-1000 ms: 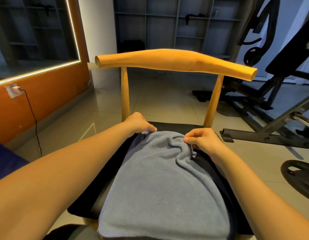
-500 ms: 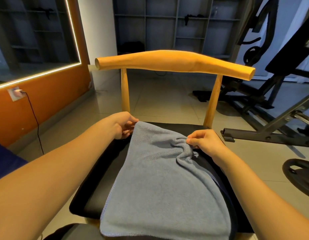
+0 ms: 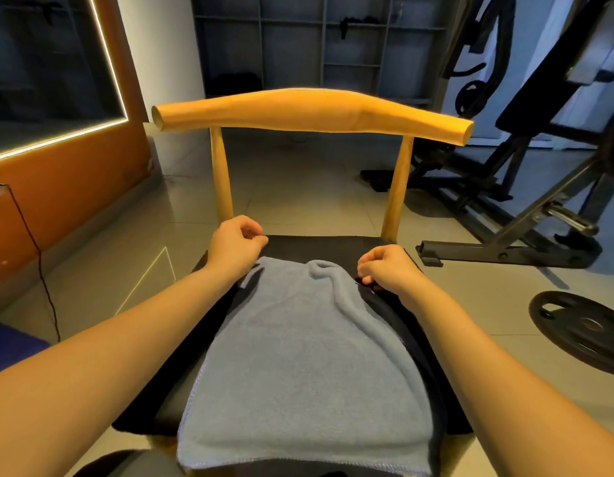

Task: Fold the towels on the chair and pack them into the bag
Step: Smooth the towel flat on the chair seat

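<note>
Grey-blue towel (image 3: pixel 298 366) lay spread over black seat of chair (image 3: pixel 309 110), ridge bunched near far edge, dark cloth beneath on right. Left hand (image 3: pixel 235 244) at far left corner, fingers curled together, apparently off cloth. Right hand (image 3: pixel 390 266) at far right, fingertips pinched on dark edge. Weight plate (image 3: pixel 581 330) on floor at right.

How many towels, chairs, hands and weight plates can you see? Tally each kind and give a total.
Towels: 1
Chairs: 1
Hands: 2, left and right
Weight plates: 1
Total: 5
</note>
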`<state>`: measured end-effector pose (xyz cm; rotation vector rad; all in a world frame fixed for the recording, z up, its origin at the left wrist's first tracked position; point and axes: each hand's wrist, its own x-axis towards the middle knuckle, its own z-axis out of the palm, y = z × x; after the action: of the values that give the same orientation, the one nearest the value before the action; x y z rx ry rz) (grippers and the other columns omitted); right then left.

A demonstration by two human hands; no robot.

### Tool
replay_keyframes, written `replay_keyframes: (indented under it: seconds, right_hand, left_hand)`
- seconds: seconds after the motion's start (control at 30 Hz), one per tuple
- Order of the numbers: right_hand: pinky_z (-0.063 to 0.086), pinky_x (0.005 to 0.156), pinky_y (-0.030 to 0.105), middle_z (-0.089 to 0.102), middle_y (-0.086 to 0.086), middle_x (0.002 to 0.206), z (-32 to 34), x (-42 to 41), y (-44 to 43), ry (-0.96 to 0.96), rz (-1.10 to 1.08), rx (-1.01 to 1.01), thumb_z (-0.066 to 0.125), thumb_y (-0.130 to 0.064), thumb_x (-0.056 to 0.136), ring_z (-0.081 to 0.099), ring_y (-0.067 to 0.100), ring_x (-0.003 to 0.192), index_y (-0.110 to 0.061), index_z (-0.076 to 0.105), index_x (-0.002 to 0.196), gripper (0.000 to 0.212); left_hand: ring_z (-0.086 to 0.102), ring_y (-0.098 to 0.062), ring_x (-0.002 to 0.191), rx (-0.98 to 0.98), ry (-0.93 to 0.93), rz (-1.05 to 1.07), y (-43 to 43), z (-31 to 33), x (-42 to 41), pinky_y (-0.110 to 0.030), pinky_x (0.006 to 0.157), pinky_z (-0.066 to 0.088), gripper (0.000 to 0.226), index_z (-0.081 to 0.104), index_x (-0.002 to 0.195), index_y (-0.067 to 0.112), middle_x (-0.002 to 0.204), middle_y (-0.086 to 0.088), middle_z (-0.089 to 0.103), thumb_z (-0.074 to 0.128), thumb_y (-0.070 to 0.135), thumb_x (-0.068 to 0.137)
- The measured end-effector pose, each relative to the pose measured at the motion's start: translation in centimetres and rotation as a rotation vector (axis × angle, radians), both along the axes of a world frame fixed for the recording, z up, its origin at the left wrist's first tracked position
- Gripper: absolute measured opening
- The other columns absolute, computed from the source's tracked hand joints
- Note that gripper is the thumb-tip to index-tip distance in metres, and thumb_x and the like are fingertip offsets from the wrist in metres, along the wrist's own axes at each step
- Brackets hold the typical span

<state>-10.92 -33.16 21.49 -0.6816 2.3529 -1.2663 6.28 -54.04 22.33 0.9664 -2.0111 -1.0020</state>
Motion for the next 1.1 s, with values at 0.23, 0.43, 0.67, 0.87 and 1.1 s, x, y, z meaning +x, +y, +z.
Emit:
replay_keyframes:
  seconds: [0.23, 0.43, 0.67, 0.87, 1.1]
  right_hand:
    - [0.054, 0.065, 0.029, 0.075, 0.013, 0.094, 1.1, -0.2, 2.1, 0.028, 0.133, 0.264, 0.077, -0.016, 0.085, 0.064, 0.019, 0.076, -0.007, 0.078, 0.087, 0.009]
    - [0.059, 0.067, 0.032, 0.075, 0.012, 0.086, 1.2, 0.1, 3.2, 0.103, 0.246, 0.317, 0.079, -0.013, 0.083, 0.065, 0.019, 0.077, -0.009, 0.077, 0.078, 0.007]
    - [0.060, 0.075, 0.043, 0.070, 0.020, 0.083, 0.3, -1.5, 3.5, 0.198, 0.104, 0.348, 0.070, -0.010, 0.085, 0.062, 0.026, 0.072, 0.004, 0.073, 0.094, 0.017]
    - [0.061, 0.076, 0.039, 0.073, 0.002, 0.073, 1.4, 1.1, 2.0, 0.326, 0.335, 0.189, 0.080, -0.021, 0.081, 0.067, 0.016, 0.073, -0.012, 0.076, 0.073, 0.013]
    - [0.062, 0.079, 0.042, 0.073, -0.002, 0.083, 0.1, 1.8, 1.2, 0.531, 0.410, 0.474, 0.075, -0.025, 0.085, 0.067, 0.019, 0.080, -0.022, 0.077, 0.085, 0.004]
  left_hand:
    - [0.065, -0.016, 0.080, -0.147, -0.420, -0.409, 7.9, 0.7, -5.0, -0.035, 0.072, 0.055, 0.027, 0.066, 0.090, 0.022, 0.082, 0.002, 0.068, 0.074, 0.047, 0.088]
    - [0.058, -0.019, 0.072, -0.208, -0.702, -0.180, 9.7, -0.6, -6.7, -0.032, 0.060, 0.044, 0.029, 0.064, 0.091, 0.013, 0.078, -0.002, 0.061, 0.071, 0.041, 0.086]
    - [0.058, -0.020, 0.068, 0.335, -0.179, -0.227, 8.1, -1.5, -3.3, -0.034, 0.067, 0.052, 0.009, 0.075, 0.086, 0.000, 0.072, -0.007, 0.066, 0.077, 0.009, 0.087]
    - [0.068, -0.019, 0.084, 0.335, -0.063, -0.242, 7.9, -2.6, -1.0, -0.026, 0.071, 0.053, 0.005, 0.078, 0.087, 0.012, 0.087, -0.005, 0.074, 0.075, 0.009, 0.089]
    - [0.067, -0.010, 0.077, -0.074, -0.173, -0.254, 7.7, -5.4, -0.4, -0.034, 0.075, 0.056, 0.018, 0.074, 0.076, 0.026, 0.076, 0.008, 0.072, 0.071, 0.019, 0.093]
